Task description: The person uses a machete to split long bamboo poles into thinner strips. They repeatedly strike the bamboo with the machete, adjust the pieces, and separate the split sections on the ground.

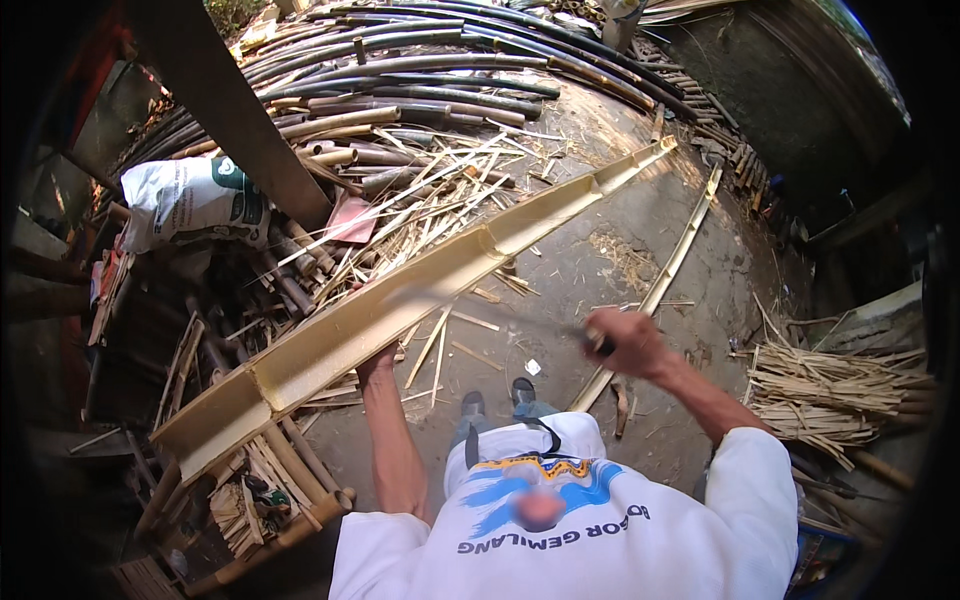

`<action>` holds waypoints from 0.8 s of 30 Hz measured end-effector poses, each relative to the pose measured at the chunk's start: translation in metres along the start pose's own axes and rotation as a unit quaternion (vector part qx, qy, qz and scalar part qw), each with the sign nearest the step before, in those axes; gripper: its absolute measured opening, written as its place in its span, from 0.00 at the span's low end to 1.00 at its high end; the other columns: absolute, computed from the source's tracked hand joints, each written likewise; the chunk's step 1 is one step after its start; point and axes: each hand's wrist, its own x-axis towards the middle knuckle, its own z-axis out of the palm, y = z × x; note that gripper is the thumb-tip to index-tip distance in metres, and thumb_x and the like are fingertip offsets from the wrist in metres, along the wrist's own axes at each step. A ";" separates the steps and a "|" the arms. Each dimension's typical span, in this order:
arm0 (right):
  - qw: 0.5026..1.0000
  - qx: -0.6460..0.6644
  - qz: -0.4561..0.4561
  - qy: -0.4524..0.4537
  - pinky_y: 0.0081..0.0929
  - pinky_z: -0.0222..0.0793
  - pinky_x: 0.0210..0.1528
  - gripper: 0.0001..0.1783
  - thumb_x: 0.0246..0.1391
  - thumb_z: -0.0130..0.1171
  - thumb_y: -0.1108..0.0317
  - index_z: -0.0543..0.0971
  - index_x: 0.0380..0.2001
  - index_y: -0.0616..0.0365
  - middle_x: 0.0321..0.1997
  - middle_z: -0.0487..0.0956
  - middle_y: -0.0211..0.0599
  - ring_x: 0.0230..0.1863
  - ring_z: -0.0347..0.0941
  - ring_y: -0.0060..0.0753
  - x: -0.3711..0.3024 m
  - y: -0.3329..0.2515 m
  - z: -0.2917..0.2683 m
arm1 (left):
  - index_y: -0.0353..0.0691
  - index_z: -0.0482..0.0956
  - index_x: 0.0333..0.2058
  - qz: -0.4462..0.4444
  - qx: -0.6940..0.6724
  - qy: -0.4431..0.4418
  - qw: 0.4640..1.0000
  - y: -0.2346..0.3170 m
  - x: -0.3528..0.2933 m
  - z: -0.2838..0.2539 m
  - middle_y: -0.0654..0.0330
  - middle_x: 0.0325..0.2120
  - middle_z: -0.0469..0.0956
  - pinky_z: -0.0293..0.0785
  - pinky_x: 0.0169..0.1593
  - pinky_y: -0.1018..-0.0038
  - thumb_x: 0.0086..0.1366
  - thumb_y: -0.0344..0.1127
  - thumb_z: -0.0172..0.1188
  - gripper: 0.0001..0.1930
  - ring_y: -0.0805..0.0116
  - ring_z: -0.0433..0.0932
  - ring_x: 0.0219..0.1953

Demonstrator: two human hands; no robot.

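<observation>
White shirt with blue print is nearest; dark footwear just past its hem, on the grey floor. At the floor's near left corner, a bamboo frame has a bundle of short strips in it. Left hand is up against the lower edge of a long split bamboo; its fingers go out of sight behind the piece, so can't tell if they are closed on it or just propping it. Right hand is off to the right, apart from the bamboo, fingers wrapped round the dark handle of a knife; blade points left toward the bamboo, motion-blurred. Split bamboo runs diagonally, pale hollow side showing, node ridges across it: near end above the bamboo frame, other end toward the floor's far right. A narrower split length lies on the floor, passing beneath the right hand. Heap of thin strips along the floor's right edge. Beyond the split bamboo, loose strips scatter over the floor's left half, pink sheet among them. White sack farther left, beside a brown post. Short bamboo pieces line the floor's far right corner. Farthest, long dark poles are piled along the floor's far edge.
</observation>
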 end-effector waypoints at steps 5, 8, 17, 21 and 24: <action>0.993 -0.070 -0.099 -0.008 0.39 0.75 0.25 0.11 0.46 0.66 0.63 0.76 0.29 0.54 0.25 0.79 0.43 0.26 0.80 0.45 0.009 0.046 0.038 | 0.39 0.75 0.59 0.033 -0.009 0.057 0.998 0.011 -0.015 0.030 0.54 0.57 0.77 0.58 0.71 0.49 0.70 0.45 0.50 0.24 0.54 0.72 0.62; 0.941 -0.241 0.227 -0.077 0.44 0.75 0.29 0.14 0.45 0.67 0.61 0.76 0.31 0.56 0.25 0.80 0.44 0.30 0.82 0.49 -0.019 0.123 -0.005 | 0.39 0.75 0.58 0.023 -0.034 0.118 0.992 -0.006 -0.023 0.047 0.54 0.57 0.77 0.59 0.71 0.48 0.70 0.46 0.50 0.24 0.53 0.72 0.61; 0.978 -0.140 0.103 -0.116 0.38 0.73 0.30 0.15 0.41 0.68 0.61 0.74 0.30 0.54 0.24 0.78 0.38 0.28 0.79 0.41 0.003 0.052 -0.035 | 0.43 0.82 0.52 0.030 0.006 -0.241 0.970 0.047 -0.004 -0.044 0.58 0.51 0.82 0.60 0.69 0.46 0.69 0.53 0.53 0.24 0.51 0.73 0.60; 0.985 -0.014 -0.125 -0.116 0.33 0.68 0.26 0.14 0.41 0.68 0.61 0.73 0.27 0.52 0.21 0.73 0.33 0.24 0.74 0.33 0.051 -0.012 -0.038 | 0.37 0.81 0.31 0.011 0.090 -0.285 0.954 0.039 -0.022 0.004 0.55 0.32 0.80 0.62 0.65 0.54 0.70 0.58 0.52 0.27 0.53 0.73 0.46; 0.938 -0.009 -0.346 -0.030 0.31 0.61 0.20 0.12 0.41 0.67 0.64 0.71 0.23 0.47 0.16 0.65 0.27 0.16 0.65 0.29 0.081 -0.011 -0.032 | 0.37 0.79 0.27 -0.047 0.088 -0.332 0.938 0.036 -0.029 0.029 0.55 0.29 0.79 0.61 0.66 0.55 0.70 0.61 0.50 0.29 0.53 0.73 0.46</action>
